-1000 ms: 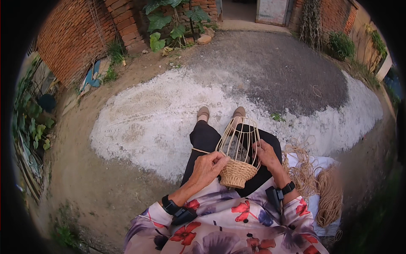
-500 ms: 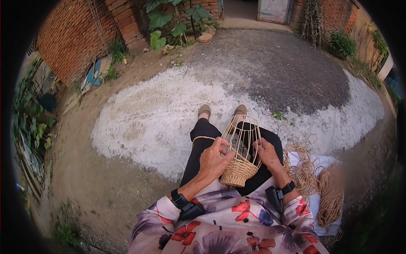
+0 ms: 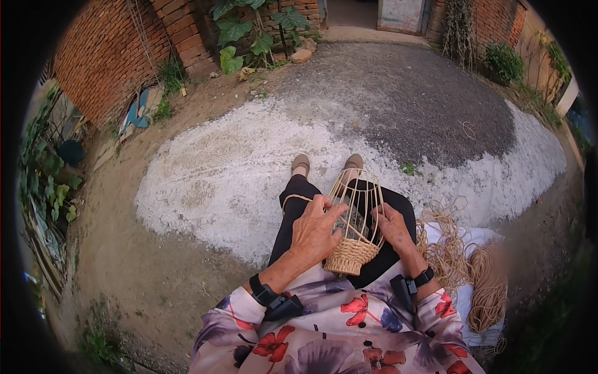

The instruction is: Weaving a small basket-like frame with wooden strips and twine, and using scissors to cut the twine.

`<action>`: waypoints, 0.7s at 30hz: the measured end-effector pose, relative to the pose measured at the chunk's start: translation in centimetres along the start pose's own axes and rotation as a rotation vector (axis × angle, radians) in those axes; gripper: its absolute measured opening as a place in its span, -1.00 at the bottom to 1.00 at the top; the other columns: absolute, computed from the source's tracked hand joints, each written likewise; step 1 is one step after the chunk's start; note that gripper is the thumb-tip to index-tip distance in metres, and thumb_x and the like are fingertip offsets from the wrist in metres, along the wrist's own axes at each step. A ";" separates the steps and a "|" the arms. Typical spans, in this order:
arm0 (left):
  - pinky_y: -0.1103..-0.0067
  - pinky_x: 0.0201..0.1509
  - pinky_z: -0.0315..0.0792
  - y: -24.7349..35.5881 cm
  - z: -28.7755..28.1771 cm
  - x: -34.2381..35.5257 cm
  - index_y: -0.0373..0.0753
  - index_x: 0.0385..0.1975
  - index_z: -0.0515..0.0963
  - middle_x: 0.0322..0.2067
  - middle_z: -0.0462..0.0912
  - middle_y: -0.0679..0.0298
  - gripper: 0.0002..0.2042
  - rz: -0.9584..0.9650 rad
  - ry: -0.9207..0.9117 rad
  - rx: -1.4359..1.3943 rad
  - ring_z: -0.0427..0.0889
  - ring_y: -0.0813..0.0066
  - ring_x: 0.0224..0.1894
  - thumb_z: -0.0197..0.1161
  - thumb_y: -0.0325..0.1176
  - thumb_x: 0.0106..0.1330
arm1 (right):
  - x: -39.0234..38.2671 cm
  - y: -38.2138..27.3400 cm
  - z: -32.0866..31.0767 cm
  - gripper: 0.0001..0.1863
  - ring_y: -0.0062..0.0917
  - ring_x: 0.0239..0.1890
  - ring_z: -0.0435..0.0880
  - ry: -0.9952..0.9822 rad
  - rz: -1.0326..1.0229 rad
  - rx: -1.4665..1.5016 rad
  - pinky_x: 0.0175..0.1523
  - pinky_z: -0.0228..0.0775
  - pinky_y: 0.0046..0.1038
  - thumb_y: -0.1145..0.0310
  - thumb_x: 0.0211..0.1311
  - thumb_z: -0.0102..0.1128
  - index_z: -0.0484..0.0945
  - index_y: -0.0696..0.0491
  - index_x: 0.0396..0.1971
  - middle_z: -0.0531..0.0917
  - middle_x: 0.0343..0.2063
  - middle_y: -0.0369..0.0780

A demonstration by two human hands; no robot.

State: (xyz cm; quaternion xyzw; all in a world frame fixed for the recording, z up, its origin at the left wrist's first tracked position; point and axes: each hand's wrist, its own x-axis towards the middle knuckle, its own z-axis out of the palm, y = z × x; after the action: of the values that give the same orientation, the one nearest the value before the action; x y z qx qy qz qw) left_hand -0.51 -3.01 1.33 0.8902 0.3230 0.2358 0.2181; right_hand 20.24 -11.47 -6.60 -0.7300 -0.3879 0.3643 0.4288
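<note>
A half-woven basket (image 3: 349, 257) rests in my lap, its narrow woven base toward me and its bare upright ribs leaning away to a thin hoop. My left hand (image 3: 314, 232) is at the basket's left side, index finger reaching over the ribs and thumb lower down near the weave. A pale cord (image 3: 298, 197) loops over my left leg and runs into that hand; the exact grip on it is partly hidden. On the right, my right hand (image 3: 393, 228) is closed on the ribs, steadying the basket. Something grey shows inside, between the ribs.
Beside my right leg, tangled cord (image 3: 443, 246) and a thick coiled bundle (image 3: 487, 287) lie on a white sheet (image 3: 464, 299). White powdery ground (image 3: 212, 181) and a dark gravel patch (image 3: 423, 106) stretch ahead. Brick walls (image 3: 112, 56), plants and a doorway stand beyond.
My left hand has shifted slightly left and turned, its index finger and thumb now farther apart. The right hand and basket stay almost in place.
</note>
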 end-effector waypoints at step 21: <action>0.61 -0.52 0.38 -3.9 -1.7 -4.1 -0.31 -0.48 0.51 -0.55 0.48 0.26 -0.92 -0.264 0.233 -0.293 0.49 0.51 -0.58 0.29 -0.49 0.13 | 0.2 -0.6 -0.1 -0.85 -0.72 -0.68 0.39 -0.030 0.121 0.098 -0.60 0.17 -0.61 0.28 0.26 0.01 0.47 0.04 -0.35 0.48 -0.66 -0.38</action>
State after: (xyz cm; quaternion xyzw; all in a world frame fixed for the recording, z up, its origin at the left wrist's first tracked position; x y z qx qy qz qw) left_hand -6.03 -2.67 -0.58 0.7658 0.4220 0.3507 0.3353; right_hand 20.28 -11.10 -6.11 -0.7248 -0.3314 0.4188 0.4353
